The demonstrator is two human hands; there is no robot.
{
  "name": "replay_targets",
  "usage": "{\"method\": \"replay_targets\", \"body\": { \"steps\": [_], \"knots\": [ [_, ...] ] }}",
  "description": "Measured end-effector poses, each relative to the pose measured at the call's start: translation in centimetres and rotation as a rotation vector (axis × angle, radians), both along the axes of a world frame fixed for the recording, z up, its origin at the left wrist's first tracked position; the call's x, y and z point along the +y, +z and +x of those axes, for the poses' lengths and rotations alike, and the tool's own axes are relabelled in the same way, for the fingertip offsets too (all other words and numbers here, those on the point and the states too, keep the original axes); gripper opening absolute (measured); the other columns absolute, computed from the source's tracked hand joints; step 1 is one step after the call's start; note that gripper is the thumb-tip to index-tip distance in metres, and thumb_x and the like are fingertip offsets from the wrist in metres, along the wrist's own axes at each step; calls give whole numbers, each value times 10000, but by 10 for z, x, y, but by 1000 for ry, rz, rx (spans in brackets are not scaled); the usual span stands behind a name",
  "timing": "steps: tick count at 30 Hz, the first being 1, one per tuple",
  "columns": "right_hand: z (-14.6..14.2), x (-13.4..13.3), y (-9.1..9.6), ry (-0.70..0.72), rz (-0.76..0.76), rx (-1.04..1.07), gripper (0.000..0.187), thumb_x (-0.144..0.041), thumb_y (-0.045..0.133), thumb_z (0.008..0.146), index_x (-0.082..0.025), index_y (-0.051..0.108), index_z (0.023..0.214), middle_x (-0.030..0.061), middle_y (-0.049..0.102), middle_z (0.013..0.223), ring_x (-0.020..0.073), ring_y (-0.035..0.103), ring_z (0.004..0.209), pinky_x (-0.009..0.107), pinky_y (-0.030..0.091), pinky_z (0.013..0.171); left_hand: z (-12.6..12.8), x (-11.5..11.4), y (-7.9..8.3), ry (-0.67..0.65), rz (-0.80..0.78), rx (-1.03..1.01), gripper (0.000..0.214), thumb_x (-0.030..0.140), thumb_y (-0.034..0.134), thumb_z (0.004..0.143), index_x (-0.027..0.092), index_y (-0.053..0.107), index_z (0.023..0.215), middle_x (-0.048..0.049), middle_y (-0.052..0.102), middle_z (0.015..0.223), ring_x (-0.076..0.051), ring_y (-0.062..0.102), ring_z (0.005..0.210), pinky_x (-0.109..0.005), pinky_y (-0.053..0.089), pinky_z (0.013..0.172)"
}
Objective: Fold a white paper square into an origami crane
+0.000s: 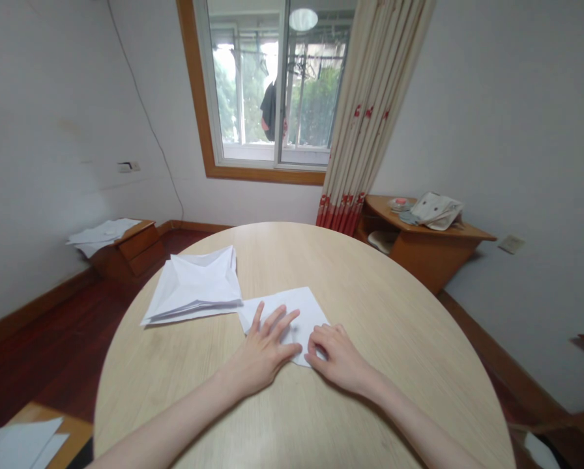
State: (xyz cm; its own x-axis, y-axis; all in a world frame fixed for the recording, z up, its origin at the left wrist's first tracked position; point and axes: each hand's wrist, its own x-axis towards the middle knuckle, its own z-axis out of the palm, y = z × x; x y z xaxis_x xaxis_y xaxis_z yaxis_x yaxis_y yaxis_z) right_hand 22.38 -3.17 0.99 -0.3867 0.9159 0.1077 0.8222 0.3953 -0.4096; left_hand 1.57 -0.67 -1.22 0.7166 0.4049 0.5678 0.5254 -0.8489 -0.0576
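Note:
A white sheet of paper (296, 303) lies on the round wooden table in front of me, partly covered by my hands. Resting on it with fingers spread is my left hand (267, 348). My right hand (338, 355) is at the sheet's lower right edge, its fingers curled and thumb meeting the index finger in a pinch on the paper. Just left of this sheet, a stack of folded white papers (201, 280) sits on the table, its layers fanned unevenly at the near side.
The pale round table (384, 293) fills the middle of the view. Beyond it stand a small drawer cabinet (138, 247) at left and a corner cabinet with a bag (436, 210) at right. More white papers (18, 446) lie at the lower left, below the tabletop.

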Motion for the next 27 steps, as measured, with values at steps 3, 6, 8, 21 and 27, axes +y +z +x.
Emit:
{"method": "replay_targets", "body": {
  "steps": [3, 6, 8, 21, 27],
  "knots": [
    [-3, -2, 0, 4, -23, 21, 125, -175, 561, 825, -181, 538, 702, -8, 604, 771, 162, 532, 789, 327, 285, 777, 0, 0, 0, -6, -3, -11, 149, 273, 560, 910, 282, 657, 1023, -52, 301, 1503, -287, 222, 1388, -589, 11, 1132],
    [-5, -3, -1, -5, -40, 39, 137, -180, 580, 815, -180, 540, 684, -14, 604, 754, 158, 534, 780, 331, 274, 782, 1, 0, 0, -8, -19, -13, 151, 285, 541, 922, 279, 654, 1021, -70, 312, 1491, -289, 216, 1389, -595, 20, 1128],
    [-6, -4, -1, -19, -41, 39, 138, -183, 592, 810, -180, 541, 681, -16, 605, 753, 158, 532, 782, 334, 267, 781, 0, -1, 0, -5, -26, -13, 153, 290, 534, 926, 280, 655, 1020, -75, 313, 1488, -290, 211, 1391, -602, 26, 1124],
    [-15, -8, -4, -120, -79, 27, 180, -208, 654, 793, -185, 499, 703, 12, 603, 860, 208, 537, 917, 342, 269, 802, 2, -3, 2, -3, -45, -21, 150, 299, 537, 925, 274, 667, 994, -67, 319, 1482, -289, 205, 1393, -611, 39, 1122],
    [-14, -7, -2, -242, -167, 33, 210, -237, 655, 760, -200, 451, 725, 32, 551, 928, 237, 507, 974, 359, 287, 841, 2, -3, 3, -7, -54, -23, 154, 285, 533, 925, 281, 661, 1011, -70, 319, 1479, -291, 211, 1391, -606, 49, 1122]
  ]
}}
